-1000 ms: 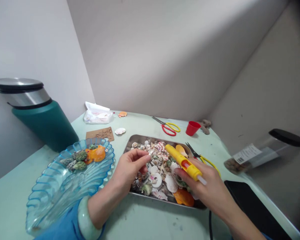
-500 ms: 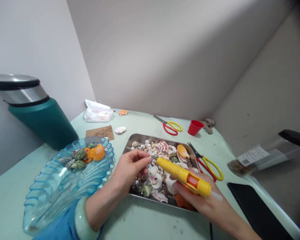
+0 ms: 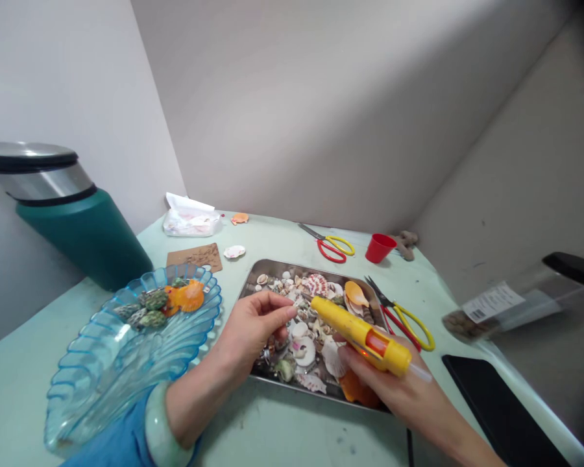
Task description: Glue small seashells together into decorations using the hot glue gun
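Observation:
My left hand (image 3: pixel 254 329) hovers over the left side of a metal tray (image 3: pixel 253 275) full of seashells, its fingertips pinched on a tiny shell. My right hand (image 3: pixel 394 389) grips a yellow glue gun (image 3: pixel 359 335) with an orange window. Its nozzle points left at the pinched shell, a short gap away. On the left stands a blue shell-shaped glass dish (image 3: pixel 126 353); green and orange shells (image 3: pixel 168 299) sit at its far end.
A teal trash bin (image 3: pixel 63 214) stands far left. Beyond the tray lie red-and-yellow scissors (image 3: pixel 331 248), a red cup (image 3: pixel 379 248), a brown card (image 3: pixel 195 257) and a plastic bag (image 3: pixel 189 220). More scissors (image 3: pixel 403 319), a clear jar (image 3: pixel 520 295) and a black pad (image 3: pixel 501 415) are right.
The glue gun swung down and leftward until its nozzle neared the shell in my left fingers, then drew back slightly to the right. My left hand stayed almost still.

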`<state>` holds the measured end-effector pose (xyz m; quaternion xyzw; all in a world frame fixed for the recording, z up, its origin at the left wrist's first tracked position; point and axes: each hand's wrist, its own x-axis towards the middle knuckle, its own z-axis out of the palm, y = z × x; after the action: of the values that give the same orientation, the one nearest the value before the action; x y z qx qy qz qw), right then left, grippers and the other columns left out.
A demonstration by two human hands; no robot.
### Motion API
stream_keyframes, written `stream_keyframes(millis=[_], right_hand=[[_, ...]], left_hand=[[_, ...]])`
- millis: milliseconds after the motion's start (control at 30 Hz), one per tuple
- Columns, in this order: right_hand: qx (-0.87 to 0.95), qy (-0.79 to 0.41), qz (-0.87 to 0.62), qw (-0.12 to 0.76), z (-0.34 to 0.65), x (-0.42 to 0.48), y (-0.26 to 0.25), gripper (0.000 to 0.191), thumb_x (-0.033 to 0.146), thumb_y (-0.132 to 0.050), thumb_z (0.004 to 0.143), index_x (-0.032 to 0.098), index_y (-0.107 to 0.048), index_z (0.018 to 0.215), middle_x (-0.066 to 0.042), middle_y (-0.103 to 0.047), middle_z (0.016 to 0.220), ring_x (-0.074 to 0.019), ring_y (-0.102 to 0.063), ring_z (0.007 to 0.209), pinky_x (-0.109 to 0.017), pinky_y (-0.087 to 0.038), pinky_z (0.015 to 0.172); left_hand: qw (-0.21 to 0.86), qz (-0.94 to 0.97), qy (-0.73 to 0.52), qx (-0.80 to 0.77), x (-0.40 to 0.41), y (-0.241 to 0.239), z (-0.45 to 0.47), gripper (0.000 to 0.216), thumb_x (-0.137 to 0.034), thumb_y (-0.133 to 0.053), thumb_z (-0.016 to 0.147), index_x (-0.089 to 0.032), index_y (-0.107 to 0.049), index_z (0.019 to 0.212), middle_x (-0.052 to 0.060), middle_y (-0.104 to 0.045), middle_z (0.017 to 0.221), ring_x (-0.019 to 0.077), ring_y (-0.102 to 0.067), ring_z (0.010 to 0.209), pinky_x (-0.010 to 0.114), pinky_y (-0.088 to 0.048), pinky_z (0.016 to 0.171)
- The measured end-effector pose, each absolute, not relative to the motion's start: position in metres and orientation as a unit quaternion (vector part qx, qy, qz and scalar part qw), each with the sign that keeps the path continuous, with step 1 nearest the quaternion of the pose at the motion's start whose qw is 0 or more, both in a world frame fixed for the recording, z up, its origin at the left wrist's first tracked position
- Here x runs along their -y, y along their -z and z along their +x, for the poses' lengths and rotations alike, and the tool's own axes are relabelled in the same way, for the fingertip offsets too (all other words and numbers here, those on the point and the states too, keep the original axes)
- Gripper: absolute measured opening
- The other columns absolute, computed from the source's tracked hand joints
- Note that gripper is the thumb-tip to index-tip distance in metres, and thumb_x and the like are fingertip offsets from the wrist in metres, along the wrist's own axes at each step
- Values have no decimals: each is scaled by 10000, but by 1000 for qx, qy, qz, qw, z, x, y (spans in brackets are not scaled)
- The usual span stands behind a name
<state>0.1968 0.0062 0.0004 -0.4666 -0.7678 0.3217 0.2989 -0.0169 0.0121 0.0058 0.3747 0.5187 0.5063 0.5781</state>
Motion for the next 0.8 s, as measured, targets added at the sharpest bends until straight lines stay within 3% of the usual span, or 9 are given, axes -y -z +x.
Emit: stream_keyframes(millis=[400, 567, 800], right_hand=[[784, -329, -450, 273, 196, -3, -3, 238, 365, -525, 891, 221, -525, 701, 30, -567, 659, -140, -532, 580, -264, -435, 567], [769, -310, -475, 295, 198, -5, 1, 253, 386, -545, 876, 215, -539, 689, -1, -636, 777, -173, -586, 711, -291, -450, 663], [795, -310, -444, 274, 197, -3, -2, 221, 375, -508, 899, 221, -547, 745, 12, -586, 698, -158, -523, 626, -284, -433, 606]], left_hand=[[565, 373, -515, -525, -11, -7, -17, 224, -298, -754, 638, -141, -620, 723, -43, -549, 456, 80, -477, 414, 194, -349, 443], [567, 373, -515, -523, -11, -8, -17, 222, -295, -760, 631, -146, -613, 702, -46, -550, 459, 81, -482, 416, 200, -359, 451], [567, 374, -513, -525, -10, -7, -16, 221, -289, -752, 645, -137, -620, 736, -45, -549, 456, 73, -474, 424, 186, -349, 450]])
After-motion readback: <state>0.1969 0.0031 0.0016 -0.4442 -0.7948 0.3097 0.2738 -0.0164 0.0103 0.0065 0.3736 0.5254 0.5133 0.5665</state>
